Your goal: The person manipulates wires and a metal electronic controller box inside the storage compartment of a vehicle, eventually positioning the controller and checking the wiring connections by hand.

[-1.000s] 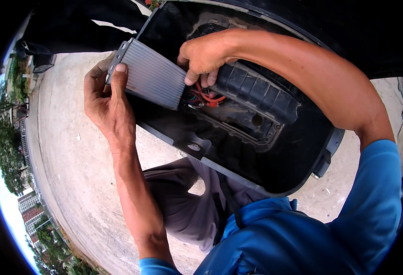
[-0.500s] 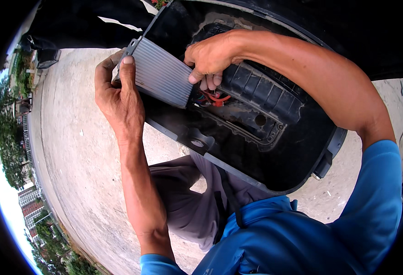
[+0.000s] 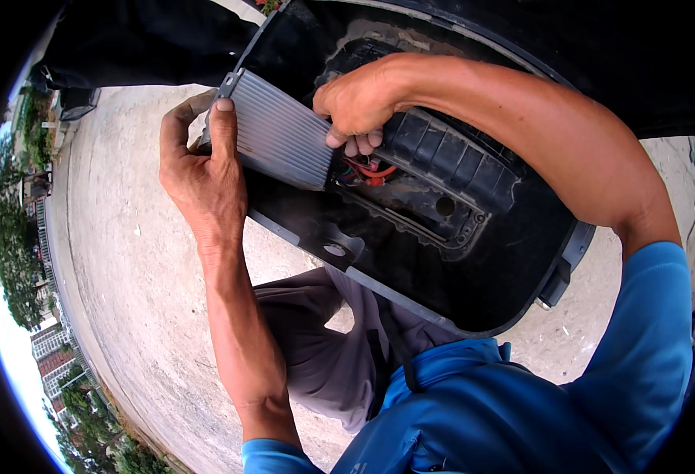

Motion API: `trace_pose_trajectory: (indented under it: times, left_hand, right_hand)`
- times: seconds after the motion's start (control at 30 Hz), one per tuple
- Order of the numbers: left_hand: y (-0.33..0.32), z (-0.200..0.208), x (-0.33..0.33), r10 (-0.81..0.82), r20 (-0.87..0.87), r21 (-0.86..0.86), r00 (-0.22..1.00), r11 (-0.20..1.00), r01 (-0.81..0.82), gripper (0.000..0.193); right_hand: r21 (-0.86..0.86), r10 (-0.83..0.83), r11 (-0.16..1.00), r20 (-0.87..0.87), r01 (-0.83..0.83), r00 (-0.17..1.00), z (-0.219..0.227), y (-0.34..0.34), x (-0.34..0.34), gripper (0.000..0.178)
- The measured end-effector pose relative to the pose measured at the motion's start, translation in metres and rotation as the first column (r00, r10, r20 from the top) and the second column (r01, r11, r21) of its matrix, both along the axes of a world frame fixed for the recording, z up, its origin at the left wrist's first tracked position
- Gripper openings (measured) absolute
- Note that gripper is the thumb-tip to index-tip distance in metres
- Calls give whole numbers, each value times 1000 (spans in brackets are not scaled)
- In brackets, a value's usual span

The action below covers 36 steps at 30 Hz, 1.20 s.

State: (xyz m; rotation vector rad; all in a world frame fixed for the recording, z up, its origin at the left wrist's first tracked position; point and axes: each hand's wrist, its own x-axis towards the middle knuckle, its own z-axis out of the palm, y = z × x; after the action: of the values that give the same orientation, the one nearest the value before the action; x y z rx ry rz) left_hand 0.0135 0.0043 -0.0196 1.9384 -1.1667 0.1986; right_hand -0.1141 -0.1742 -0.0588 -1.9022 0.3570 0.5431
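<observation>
No packages, labels, signs or screens show anywhere in this view, from 12 o'clock round to 11 o'clock.
</observation>
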Motion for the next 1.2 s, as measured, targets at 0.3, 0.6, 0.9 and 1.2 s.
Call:
trace_pose_trajectory:
  times: [0.3,0.6,0.9,1.2]
  left_hand:
    - [3,3,-5,58,-73,22,996,998,-57,33]
    - [1,-2,0,39,111,-36,993,999,-35,25]
    - [2,-2,3,-27,39,-5,999,1000,27,29]
    - [7,0,6,44,39,108,998,993,-48,36]
  right_hand:
    - [-100,14,995,-141,-28,990,13,6,-1,27]
    - [31,276,957,-398,-288,875,-24,18,-7,43]
    - [143,241,969,-349,-202,906,-26,18,-9,34]
    - [-393,198,878,-221,-273,955,-18,17,-2,20]
